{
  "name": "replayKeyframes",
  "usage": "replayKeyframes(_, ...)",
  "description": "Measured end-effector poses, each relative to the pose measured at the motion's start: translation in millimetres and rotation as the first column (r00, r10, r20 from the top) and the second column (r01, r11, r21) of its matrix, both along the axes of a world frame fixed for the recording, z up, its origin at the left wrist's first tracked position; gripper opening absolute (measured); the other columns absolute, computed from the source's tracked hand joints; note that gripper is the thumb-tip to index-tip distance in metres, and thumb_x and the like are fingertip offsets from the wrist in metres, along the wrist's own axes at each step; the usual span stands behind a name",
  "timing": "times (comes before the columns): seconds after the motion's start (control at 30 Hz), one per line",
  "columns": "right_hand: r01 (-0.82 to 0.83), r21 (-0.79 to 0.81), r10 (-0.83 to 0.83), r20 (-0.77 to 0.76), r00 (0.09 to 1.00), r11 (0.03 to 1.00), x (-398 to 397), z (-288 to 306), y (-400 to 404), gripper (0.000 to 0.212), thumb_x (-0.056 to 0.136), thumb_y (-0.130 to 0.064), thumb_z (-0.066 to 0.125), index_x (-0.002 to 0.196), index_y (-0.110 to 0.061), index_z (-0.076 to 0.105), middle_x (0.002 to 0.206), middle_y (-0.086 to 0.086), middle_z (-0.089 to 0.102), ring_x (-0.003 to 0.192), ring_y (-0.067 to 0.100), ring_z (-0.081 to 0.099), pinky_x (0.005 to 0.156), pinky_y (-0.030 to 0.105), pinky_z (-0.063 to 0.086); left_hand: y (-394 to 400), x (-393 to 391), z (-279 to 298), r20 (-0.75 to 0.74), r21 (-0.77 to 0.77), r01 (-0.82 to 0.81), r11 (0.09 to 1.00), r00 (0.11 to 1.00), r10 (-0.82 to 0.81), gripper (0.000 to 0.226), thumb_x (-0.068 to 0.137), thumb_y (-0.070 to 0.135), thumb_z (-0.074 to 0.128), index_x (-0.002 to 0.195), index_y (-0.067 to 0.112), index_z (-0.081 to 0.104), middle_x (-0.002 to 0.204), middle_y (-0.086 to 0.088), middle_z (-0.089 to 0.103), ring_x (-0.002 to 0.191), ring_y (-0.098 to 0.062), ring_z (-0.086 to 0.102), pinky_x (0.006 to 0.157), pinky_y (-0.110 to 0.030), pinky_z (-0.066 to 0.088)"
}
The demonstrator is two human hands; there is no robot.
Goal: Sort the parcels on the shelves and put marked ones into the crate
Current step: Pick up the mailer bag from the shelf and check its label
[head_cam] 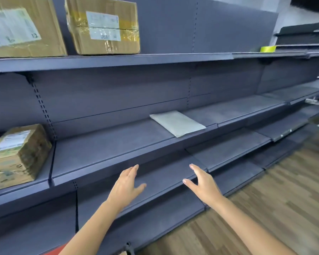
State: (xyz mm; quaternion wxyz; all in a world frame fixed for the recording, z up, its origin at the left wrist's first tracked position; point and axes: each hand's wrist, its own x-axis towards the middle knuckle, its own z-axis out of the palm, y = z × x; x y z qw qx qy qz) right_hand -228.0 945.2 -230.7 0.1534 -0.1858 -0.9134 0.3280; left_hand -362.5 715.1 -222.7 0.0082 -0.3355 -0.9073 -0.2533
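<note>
A flat grey mailer parcel (177, 123) lies on the middle shelf (107, 144), near its front edge. My left hand (126, 186) and my right hand (203, 183) are stretched out below it, palms facing each other, fingers apart, holding nothing. Both hover in front of the lower shelf, well short of the mailer. A cardboard box (17, 155) with a white label stands at the left end of the middle shelf. Two larger labelled cardboard boxes (22, 26) (103, 26) sit on the top shelf. No crate shows clearly.
Grey metal shelving runs off to the right in several tiers. A yellow-green tape roll (267, 48) lies on the top shelf far right. Wooden floor (265, 208) lies to the right. A red edge (53, 250) shows at the bottom by my left arm.
</note>
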Motion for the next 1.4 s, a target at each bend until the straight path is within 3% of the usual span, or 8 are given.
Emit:
replayKeyframes(0.3, -0.002, 0.013, 0.003, -0.044, 0.999, 1.0, -45.3, 26.3, 47.5, 0.063, 0.089, -0.038, 0.055, 0.142, -0.017, 0.029, 0.148, -0.003, 0.035, 0.136, 0.012, 0.031, 0.108, 0.025, 0.026, 54.2, -38.7, 37.0, -0.054, 0.069, 0.006, 0.998, 0.999, -0.003, 0.066, 0.09, 0.038, 0.054, 0.144, 0.015, 0.025, 0.147, -0.001, 0.036, 0.137, -0.017, 0.028, 0.109, -0.027, 0.025)
replayKeyframes(0.7, 0.064, 0.067, -0.06, -0.058, 0.996, 0.996, -119.1, 21.9, 100.0, 0.063, 0.087, -0.04, 0.056, 0.141, -0.019, 0.032, 0.147, -0.002, 0.037, 0.134, 0.012, 0.035, 0.105, 0.024, 0.029, 111.6, -128.6, 33.4, -0.175, 0.056, 0.091, 0.994, 0.981, -0.08, 0.055, 0.093, 0.028, 0.048, 0.142, 0.012, 0.03, 0.148, -0.001, 0.034, 0.138, -0.017, 0.026, 0.107, -0.021, 0.022)
replayKeyframes(1.1, 0.049, 0.063, -0.048, -0.021, 0.999, 0.997, -194.5, 18.5, 208.3, 0.063, 0.087, -0.037, 0.058, 0.14, -0.013, 0.033, 0.144, 0.003, 0.04, 0.133, 0.019, 0.036, 0.102, 0.027, 0.034, 223.9, -183.0, 25.5, -0.088, 0.068, 0.063, 0.996, 0.994, -0.057, 0.052, 0.094, 0.023, 0.047, 0.142, 0.011, 0.031, 0.147, -0.004, 0.036, 0.136, -0.02, 0.028, 0.107, -0.023, 0.024)
replayKeyframes(1.2, 0.007, 0.132, -0.009, 0.013, 1.0, 0.991, -212.7, 19.5, 242.0, 0.067, 0.085, -0.037, 0.061, 0.14, -0.013, 0.032, 0.147, 0.001, 0.037, 0.134, 0.017, 0.035, 0.102, 0.024, 0.033, 254.0, -197.8, 23.2, -0.077, 0.053, 0.046, 0.998, 0.996, -0.042, 0.052, 0.093, 0.022, 0.047, 0.142, 0.011, 0.031, 0.146, -0.004, 0.037, 0.135, -0.021, 0.03, 0.106, -0.024, 0.027)
replayKeyframes(1.4, -0.193, 0.236, 0.164, 0.137, 0.977, 0.952, -251.7, -1.0, 278.2, 0.079, 0.082, -0.037, 0.065, 0.145, -0.016, 0.022, 0.154, -0.001, 0.019, 0.142, 0.01, 0.016, 0.111, 0.02, 0.017, 294.7, -215.6, 7.7, -0.009, 0.009, -0.012, 1.0, 1.0, 0.013, 0.05, 0.093, 0.02, 0.045, 0.141, 0.01, 0.033, 0.145, -0.002, 0.038, 0.129, -0.022, 0.035, 0.099, -0.023, 0.033)
